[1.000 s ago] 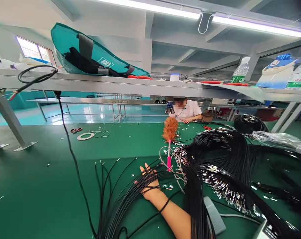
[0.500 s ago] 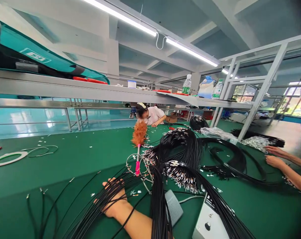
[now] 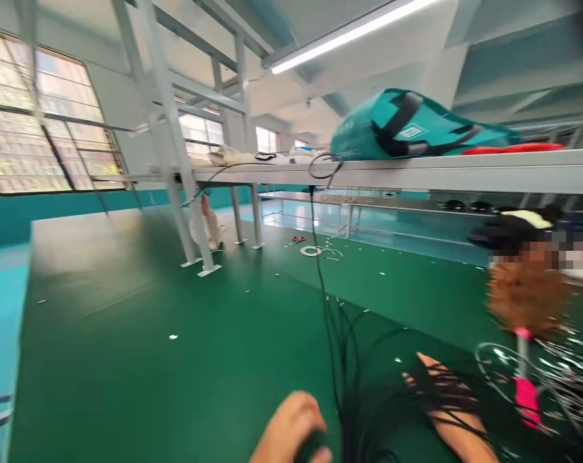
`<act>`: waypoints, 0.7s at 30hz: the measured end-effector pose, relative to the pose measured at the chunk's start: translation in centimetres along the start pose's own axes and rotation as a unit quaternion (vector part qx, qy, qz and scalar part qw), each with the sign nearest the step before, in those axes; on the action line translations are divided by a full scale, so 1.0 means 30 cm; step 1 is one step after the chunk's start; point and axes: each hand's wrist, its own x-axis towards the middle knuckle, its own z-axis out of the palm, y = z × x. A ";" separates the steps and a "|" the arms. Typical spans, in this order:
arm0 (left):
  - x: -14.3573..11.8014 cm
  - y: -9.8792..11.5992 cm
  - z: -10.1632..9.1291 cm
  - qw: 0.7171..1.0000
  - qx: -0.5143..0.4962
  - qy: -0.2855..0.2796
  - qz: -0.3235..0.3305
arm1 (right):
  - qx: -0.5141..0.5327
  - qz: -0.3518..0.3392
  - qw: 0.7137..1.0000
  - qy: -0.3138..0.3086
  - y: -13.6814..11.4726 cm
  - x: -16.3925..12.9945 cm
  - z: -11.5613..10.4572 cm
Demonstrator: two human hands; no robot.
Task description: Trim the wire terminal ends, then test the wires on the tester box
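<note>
Left to right: the green worktop (image 3: 127, 334) lies broad and bare-looking on the left, dotted with small scraps. At the bottom edge the left hand (image 3: 289, 434) curls round the near end of the bundle of black wires (image 3: 369, 418), seemingly to keep the strands gathered; blur hides how firmly it closes. The right hand (image 3: 441, 399) lies flat and spread on the fanned wires, pressing them to the worktop. Just right stands a feather duster (image 3: 526, 302) with a pink handle. Above, a teal bag (image 3: 407, 125) rests on the shelf (image 3: 417, 173)
</note>
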 end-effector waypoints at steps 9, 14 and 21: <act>0.048 -0.625 -0.335 0.848 0.127 0.213 -0.468 | -0.037 0.027 0.998 0.050 0.198 0.056 0.202; 0.341 -0.609 -0.187 0.880 0.078 0.215 -0.416 | -0.060 0.010 0.998 0.028 0.163 0.025 0.164; 0.886 -0.164 0.167 0.968 -0.143 0.126 -0.163 | -0.077 0.021 0.997 0.019 0.067 -0.007 0.106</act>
